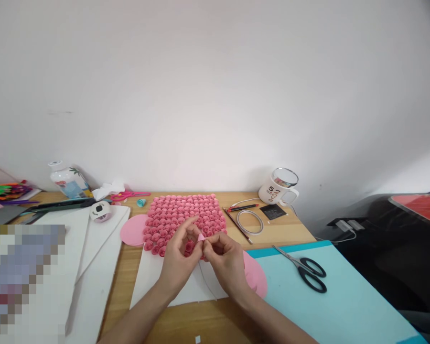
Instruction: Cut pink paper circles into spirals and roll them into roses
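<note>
My left hand [178,258] and my right hand [226,262] meet over the near edge of a square mat of small pink rolled paper roses [185,216]. Both pinch a small piece of pink paper [200,237] between their fingertips, held just above the mat. The mat rests on a white sheet [154,282] on the wooden desk [186,325]. A pink paper disc [133,230] lies left of the mat. Another pink disc [256,276] lies partly under my right wrist.
Black-handled scissors [304,268] lie on a light blue sheet [329,306] at the right. A white mug [280,187], pencils [241,208], a coiled cable [250,221], pink scissors [127,195], a bottle [69,180] and a paper punch [100,211] stand along the back.
</note>
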`<action>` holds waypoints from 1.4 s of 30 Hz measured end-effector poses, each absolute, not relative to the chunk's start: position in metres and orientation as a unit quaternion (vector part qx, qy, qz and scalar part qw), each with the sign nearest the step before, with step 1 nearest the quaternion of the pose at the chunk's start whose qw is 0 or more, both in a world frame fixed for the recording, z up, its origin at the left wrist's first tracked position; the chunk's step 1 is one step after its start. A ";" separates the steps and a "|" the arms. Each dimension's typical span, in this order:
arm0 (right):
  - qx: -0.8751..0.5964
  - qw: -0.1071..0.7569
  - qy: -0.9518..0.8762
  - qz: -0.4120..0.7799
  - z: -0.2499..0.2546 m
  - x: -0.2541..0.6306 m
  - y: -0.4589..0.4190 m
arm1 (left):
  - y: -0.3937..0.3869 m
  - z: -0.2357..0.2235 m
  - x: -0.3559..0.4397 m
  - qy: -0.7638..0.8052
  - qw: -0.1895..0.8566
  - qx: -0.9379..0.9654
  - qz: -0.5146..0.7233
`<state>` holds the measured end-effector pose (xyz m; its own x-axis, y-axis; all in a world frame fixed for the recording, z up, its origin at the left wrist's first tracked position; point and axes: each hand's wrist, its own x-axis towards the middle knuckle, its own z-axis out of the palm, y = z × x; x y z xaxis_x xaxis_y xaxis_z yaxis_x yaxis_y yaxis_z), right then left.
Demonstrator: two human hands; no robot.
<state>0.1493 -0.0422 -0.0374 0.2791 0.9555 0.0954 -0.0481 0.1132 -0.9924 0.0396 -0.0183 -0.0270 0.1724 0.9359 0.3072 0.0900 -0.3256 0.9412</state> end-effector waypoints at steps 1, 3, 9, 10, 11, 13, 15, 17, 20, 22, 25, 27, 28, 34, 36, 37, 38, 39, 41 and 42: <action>-0.520 0.606 -0.435 0.416 -0.037 0.149 -0.042 | -0.018 -0.027 0.039 0.402 0.410 0.644 0.506; -0.513 0.603 -0.431 0.432 -0.036 0.149 -0.042 | -0.016 -0.027 0.038 0.401 0.385 0.654 0.513; -0.475 0.599 -0.415 0.494 -0.033 0.148 -0.041 | -0.012 -0.027 0.032 0.398 0.389 0.640 0.530; -0.470 0.599 -0.414 0.498 -0.033 0.148 -0.041 | -0.012 -0.027 0.032 0.398 0.395 0.636 0.530; -0.467 0.600 -0.414 0.501 -0.033 0.148 -0.041 | -0.011 -0.028 0.032 0.398 0.401 0.632 0.530; -0.466 0.602 -0.413 0.500 -0.033 0.148 -0.040 | -0.011 -0.030 0.032 0.399 0.414 0.626 0.527; -0.470 0.606 -0.413 0.492 -0.034 0.148 -0.040 | -0.011 -0.031 0.033 0.395 0.427 0.623 0.523; -0.480 0.609 -0.419 0.473 -0.034 0.149 -0.040 | -0.012 -0.031 0.035 0.385 0.434 0.623 0.524; -0.500 0.605 -0.436 0.440 -0.035 0.151 -0.040 | -0.014 -0.030 0.037 0.377 0.414 0.642 0.525; -0.517 0.596 -0.453 0.416 -0.036 0.152 -0.041 | -0.014 -0.030 0.037 0.381 0.368 0.671 0.518; -0.547 0.576 -0.500 0.346 -0.038 0.153 -0.042 | -0.015 -0.030 0.035 0.389 0.281 0.717 0.506; -0.556 0.565 -0.538 0.286 -0.040 0.153 -0.043 | -0.015 -0.031 0.034 0.387 0.245 0.732 0.505; -0.557 0.563 -0.552 0.262 -0.040 0.154 -0.044 | -0.016 -0.030 0.034 0.386 0.237 0.734 0.506; -0.543 0.570 -0.539 0.300 -0.038 0.152 -0.043 | -0.015 -0.028 0.034 0.407 0.280 0.692 0.526; -0.534 0.573 -0.514 0.349 -0.037 0.151 -0.043 | -0.015 -0.027 0.034 0.411 0.300 0.678 0.531; -0.531 0.575 -0.506 0.362 -0.036 0.150 -0.043 | -0.015 -0.027 0.034 0.410 0.307 0.674 0.532; -0.530 0.576 -0.502 0.368 -0.035 0.150 -0.043 | -0.015 -0.027 0.034 0.408 0.312 0.672 0.533; -0.531 0.576 -0.501 0.367 -0.035 0.150 -0.043 | -0.015 -0.027 0.035 0.405 0.315 0.673 0.532; -0.535 0.579 -0.505 0.353 -0.034 0.151 -0.043 | -0.016 -0.028 0.035 0.397 0.320 0.681 0.526; -0.537 0.581 -0.506 0.344 -0.035 0.151 -0.043 | -0.016 -0.029 0.036 0.393 0.321 0.684 0.524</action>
<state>0.1511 -0.0430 -0.0345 0.2516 0.9427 0.2190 0.1430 0.1876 -0.9718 0.0355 -0.0163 -0.0291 0.1413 0.8742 0.4646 0.2022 -0.4849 0.8509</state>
